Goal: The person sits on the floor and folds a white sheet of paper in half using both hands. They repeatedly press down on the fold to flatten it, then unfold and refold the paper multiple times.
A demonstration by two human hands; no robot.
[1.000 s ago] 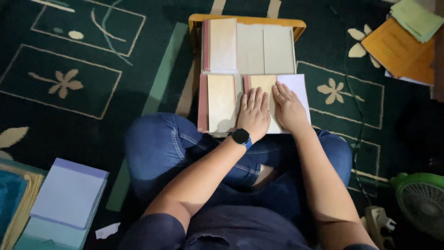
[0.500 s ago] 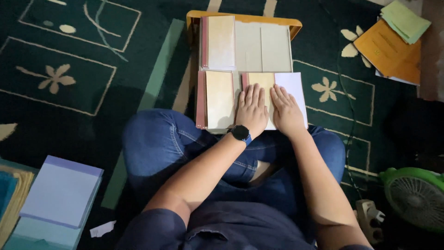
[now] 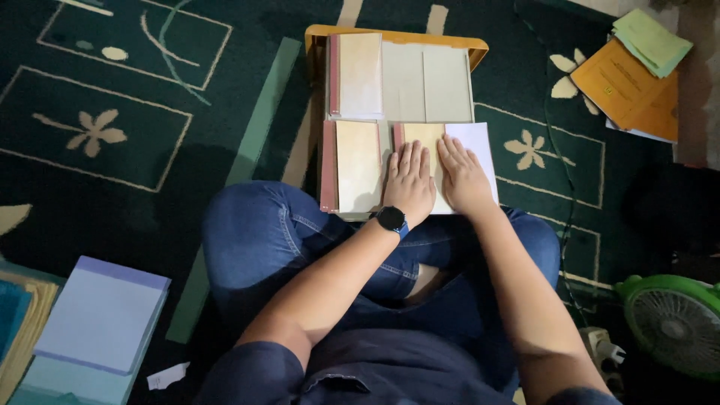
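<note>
- Nothing on the tray has shifted since the earlier frames; both our hands lie where they lay, and only the view has drifted a little, so the carpet pattern sits slightly differently in the picture
- our left hand [image 3: 409, 180], a dark watch [image 3: 391, 220] at its wrist, lies flat and palm down, fingers straight and close together, on the tan booklet [image 3: 429, 139] with a red spine strip; it grips nothing
- our right hand [image 3: 463, 174] lies flat just beside it, fingers a little spread, pressing the white sheet [image 3: 480, 146] that overlaps the booklet's right side; the two hands cover most of the lower half of both
- these lie in the near right part of the yellow tray [image 3: 397, 36], which rests on the green carpet [image 3: 150, 112] just past our crossed knees in blue jeans [image 3: 255, 232]
- another tan booklet [image 3: 358, 165] lies to the left, and a third [image 3: 360, 73] behind it, beside grey sheets [image 3: 427, 81]
- around us: a pale violet paper stack [image 3: 101, 315] near left, orange and green folders [image 3: 637, 75] far right, a green fan [image 3: 675, 319] near right, with a dark cable [image 3: 559, 172] running across the carpet between
</note>
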